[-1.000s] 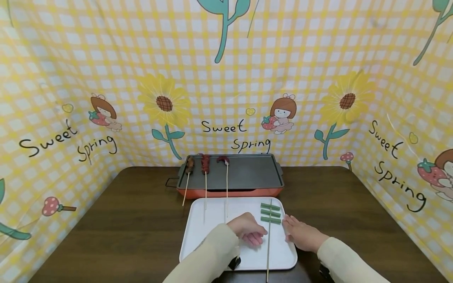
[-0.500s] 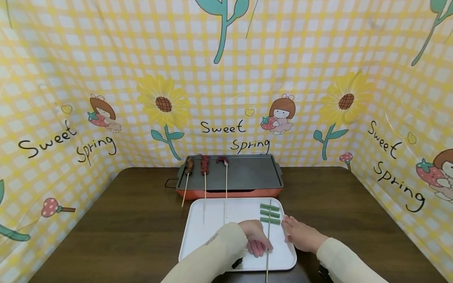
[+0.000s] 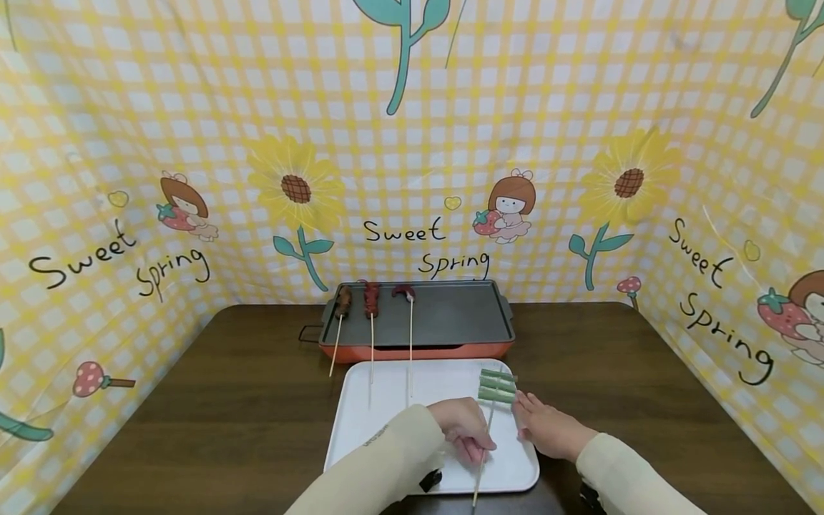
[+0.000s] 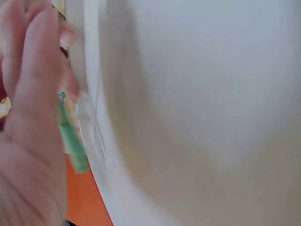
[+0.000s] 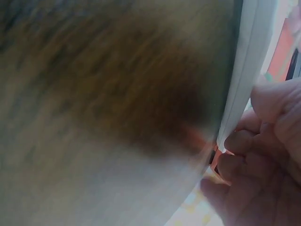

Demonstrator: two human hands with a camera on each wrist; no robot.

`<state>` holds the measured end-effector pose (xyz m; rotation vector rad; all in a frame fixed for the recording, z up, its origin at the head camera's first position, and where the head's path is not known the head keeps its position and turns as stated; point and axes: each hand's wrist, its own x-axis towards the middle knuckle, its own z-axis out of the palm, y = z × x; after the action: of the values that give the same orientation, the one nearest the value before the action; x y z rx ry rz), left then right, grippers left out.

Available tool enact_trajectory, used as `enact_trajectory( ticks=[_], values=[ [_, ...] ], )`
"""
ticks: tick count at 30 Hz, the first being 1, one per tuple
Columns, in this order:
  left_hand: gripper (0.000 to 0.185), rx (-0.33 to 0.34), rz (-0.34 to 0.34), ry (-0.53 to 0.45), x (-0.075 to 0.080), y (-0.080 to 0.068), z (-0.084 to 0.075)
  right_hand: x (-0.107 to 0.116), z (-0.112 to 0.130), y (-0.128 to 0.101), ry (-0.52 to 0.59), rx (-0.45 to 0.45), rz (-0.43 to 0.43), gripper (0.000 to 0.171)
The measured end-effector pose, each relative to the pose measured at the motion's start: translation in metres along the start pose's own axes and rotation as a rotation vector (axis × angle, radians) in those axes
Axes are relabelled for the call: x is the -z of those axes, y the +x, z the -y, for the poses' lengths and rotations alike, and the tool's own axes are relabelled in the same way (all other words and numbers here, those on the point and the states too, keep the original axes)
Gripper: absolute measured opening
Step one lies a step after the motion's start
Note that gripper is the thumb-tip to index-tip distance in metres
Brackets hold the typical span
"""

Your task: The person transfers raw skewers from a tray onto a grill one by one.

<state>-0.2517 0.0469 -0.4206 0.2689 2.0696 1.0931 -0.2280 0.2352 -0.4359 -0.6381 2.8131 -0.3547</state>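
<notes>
at the far edge of the brown table (image 3: 212,400) sits an orange-sided griddle (image 3: 450,315), and three meat skewers (image 3: 371,325) lie with their heads on its left part and their sticks running down onto the white tray (image 3: 380,400) in front; nothing lies between the hands and the griddle's bare right part. the left hand (image 3: 462,429) is over the tray's right half with fingers curled round the stick of the green vegetable skewer (image 3: 492,404), pinching it low on the shaft, so the green pieces ride tilted above the tray's far right corner while the stick's tail pokes past the near rim. the right hand (image 3: 547,427) rests at the tray's right edge, fingers against its rim, holding nothing else. half a second ago the skewer lay flat and straight on the tray with the left hand just reaching its stick; now it is lifted and slanted, the green pieces bunched closer together in view. the right hand has not shifted.
</notes>
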Motion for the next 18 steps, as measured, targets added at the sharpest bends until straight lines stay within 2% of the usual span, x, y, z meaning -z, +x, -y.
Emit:
enact_trajectory(
  ticks=[4, 7, 13, 18],
  values=[
    [0.022, -0.044, 0.016, -0.084, 0.003, -0.006, 0.001, 0.002, 0.002, 0.001, 0.017, -0.042, 0.014, 0.048],
    [0.017, -0.062, 0.007, -0.111, 0.004, -0.012, 0.001, 0.002, 0.003, 0.001, 0.011, -0.065, 0.026, 0.048],
    [0.009, -0.1, -0.053, -0.122, 0.01, -0.024, -0.003, 0.0, 0.003, 0.002, -0.038, -0.062, 0.021, 0.049],
    [0.008, -0.131, -0.092, -0.14, 0.019, -0.03, -0.007, 0.001, 0.004, 0.001, -0.036, -0.063, 0.02, 0.049]
  ],
)
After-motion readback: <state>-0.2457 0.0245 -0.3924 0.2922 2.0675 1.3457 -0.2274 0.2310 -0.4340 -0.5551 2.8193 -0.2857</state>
